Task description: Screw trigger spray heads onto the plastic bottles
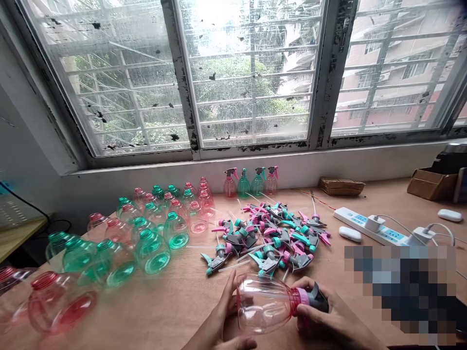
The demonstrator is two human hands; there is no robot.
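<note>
A clear pink spray bottle (262, 302) lies sideways just above the wooden table (175, 301), between both my hands. My left hand (222, 316) wraps its fingers round the bottle's round body. My right hand (321, 316) is closed round the grey and pink trigger sprayer head (312, 297) sitting on the bottle's neck. Just beyond my hands lies a pile of loose trigger sprayer heads (270, 236) in pink, teal and grey, with thin dip tubes sticking out.
Several empty green and pink bottles (146, 233) stand at the left. Finished spray bottles (251, 182) line the wall under the window. A white power strip (375, 231) with chargers, a white case (349, 234) and cardboard boxes (430, 182) sit at right; a blurred patch (401, 287) covers the near right.
</note>
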